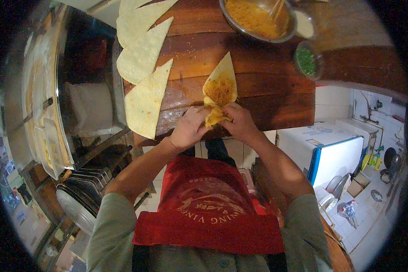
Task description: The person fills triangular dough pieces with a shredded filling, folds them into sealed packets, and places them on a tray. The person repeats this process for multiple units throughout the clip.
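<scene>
A pale triangular flatbread wedge [227, 67], topped with orange shredded filling [222, 92], lies near the front of the brown wooden table [254, 86]. Its tip points away from me, and its near end is folded and bunched. My left hand [192, 124] closes on the left side of that near end, while my right hand [241, 121] pinches it from the right. The fingers partly cover the fold. More flatbread wedges [148, 99] overlap in a row at the table's left, apart from my hands.
A metal bowl [229, 20] of orange filling with wooden utensils stands at the far right. Beside it are a cup of pale liquid [303, 25] and a bowl of chopped greens [307, 62]. Dark trays [84, 186] are stacked lower left; a white chest [335, 158] stands right.
</scene>
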`<action>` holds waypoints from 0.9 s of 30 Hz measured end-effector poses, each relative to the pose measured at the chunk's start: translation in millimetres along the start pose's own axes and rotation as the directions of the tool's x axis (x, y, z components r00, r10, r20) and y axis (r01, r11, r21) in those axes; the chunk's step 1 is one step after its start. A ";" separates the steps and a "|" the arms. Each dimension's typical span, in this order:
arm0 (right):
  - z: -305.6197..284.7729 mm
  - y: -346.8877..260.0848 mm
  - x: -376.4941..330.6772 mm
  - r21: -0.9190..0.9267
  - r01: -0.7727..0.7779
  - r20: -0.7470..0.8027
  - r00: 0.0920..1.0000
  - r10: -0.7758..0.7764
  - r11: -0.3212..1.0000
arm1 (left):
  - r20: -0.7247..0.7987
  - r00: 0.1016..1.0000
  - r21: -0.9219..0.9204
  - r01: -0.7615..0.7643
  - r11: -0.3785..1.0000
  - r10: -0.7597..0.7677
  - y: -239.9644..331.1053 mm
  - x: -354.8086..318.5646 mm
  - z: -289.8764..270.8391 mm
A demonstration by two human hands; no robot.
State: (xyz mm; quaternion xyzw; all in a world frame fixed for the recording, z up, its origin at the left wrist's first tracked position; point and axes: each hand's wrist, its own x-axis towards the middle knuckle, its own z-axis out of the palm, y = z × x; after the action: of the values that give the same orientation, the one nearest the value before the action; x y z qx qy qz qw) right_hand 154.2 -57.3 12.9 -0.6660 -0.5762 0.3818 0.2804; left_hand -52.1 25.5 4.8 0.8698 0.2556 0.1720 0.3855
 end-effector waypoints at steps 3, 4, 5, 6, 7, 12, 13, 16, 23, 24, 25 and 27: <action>-7.4 -7.2 6.3 0.005 -0.088 0.031 0.996 0.088 0.996 | -0.029 0.999 -0.014 -0.016 1.000 0.016 -6.0 8.5 3.5; -9.8 -7.5 9.4 0.006 -0.127 0.042 0.991 0.127 0.992 | -0.034 0.999 -0.046 -0.013 0.999 0.011 -7.7 14.1 2.4; -10.3 -3.7 12.2 0.010 -0.163 0.056 0.985 0.162 0.987 | 0.016 0.999 -0.106 0.045 0.993 -0.043 -7.7 22.7 -2.5; -9.0 2.2 14.9 0.018 -0.196 0.070 0.979 0.194 0.981 | 0.070 0.993 -0.160 0.105 0.982 -0.095 -6.8 32.0 -9.8; -8.0 6.3 17.5 0.025 -0.229 0.085 0.970 0.226 0.973 | 0.126 0.982 -0.209 0.168 0.963 -0.144 -6.9 38.6 -14.1; -14.9 0.5 33.8 0.135 -0.351 0.105 0.935 0.339 0.926 | 0.096 0.961 -0.172 0.272 0.947 -0.259 -13.9 52.4 -15.3; -16.1 -1.7 36.3 0.156 -0.368 0.105 0.929 0.355 0.917 | 0.025 0.971 -0.113 0.240 0.964 -0.239 -11.7 52.5 -13.7; -31.5 -23.1 49.7 0.140 -0.597 0.236 0.795 0.559 0.790 | -0.173 0.951 0.070 0.270 0.960 -0.255 4.8 52.1 -14.7; -29.2 -13.9 58.9 0.183 -0.648 0.281 0.755 0.592 0.740 | -0.064 0.996 0.308 -0.040 0.951 0.062 25.3 25.8 5.8; -29.9 -15.4 59.0 0.158 -0.662 0.276 0.742 0.611 0.733 | 0.015 1.000 0.243 0.014 0.970 -0.018 26.3 26.6 5.2; -30.8 -16.1 59.1 0.133 -0.676 0.270 0.728 0.630 0.725 | 0.035 0.999 0.288 -0.045 0.957 0.036 20.6 27.9 7.3; -21.0 5.7 57.5 0.109 -0.636 0.250 0.761 0.599 0.764 | 0.087 0.986 0.370 -0.166 0.914 0.144 5.4 32.5 10.9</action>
State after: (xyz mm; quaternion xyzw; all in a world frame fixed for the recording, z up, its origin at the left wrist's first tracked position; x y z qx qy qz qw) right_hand 177.3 -0.5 9.2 -0.7477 -0.3102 0.5702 0.1400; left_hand -18.7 34.8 5.2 0.9496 0.2027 0.1248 0.2041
